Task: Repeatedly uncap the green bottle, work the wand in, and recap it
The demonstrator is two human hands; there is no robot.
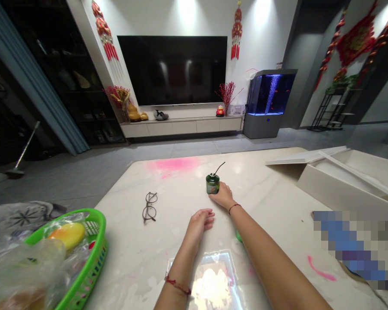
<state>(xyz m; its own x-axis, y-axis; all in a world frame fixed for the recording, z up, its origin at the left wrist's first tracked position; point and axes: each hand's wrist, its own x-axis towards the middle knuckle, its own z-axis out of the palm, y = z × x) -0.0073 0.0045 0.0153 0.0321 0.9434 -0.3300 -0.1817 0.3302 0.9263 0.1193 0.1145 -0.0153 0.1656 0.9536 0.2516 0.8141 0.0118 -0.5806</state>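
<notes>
A small dark green glass bottle (pixel 212 184) with a label stands upright on the white marbled table (pixel 126 249). One thin dark stick rises from its neck and leans right, like a reed diffuser. My right hand (pixel 224 196) is wrapped round the bottle's right side; the fingers behind it are partly hidden. Nearer to me, my left hand (pixel 201 222) rests with its fingers stretched loosely to the right, holding nothing. A pair of thin-framed glasses (pixel 149 207) lies unfolded to the left of both hands. Something small and green (pixel 238 236) shows partly behind my right forearm.
A green plastic basket (pixel 98 241) with bagged items and a yellow-orange fruit-like thing sits at the left. An open white box (pixel 336 185) occupies the right side, with a blurred-out flat object (pixel 349 245) before it. Pink stains (pixel 173 164) mark the tabletop.
</notes>
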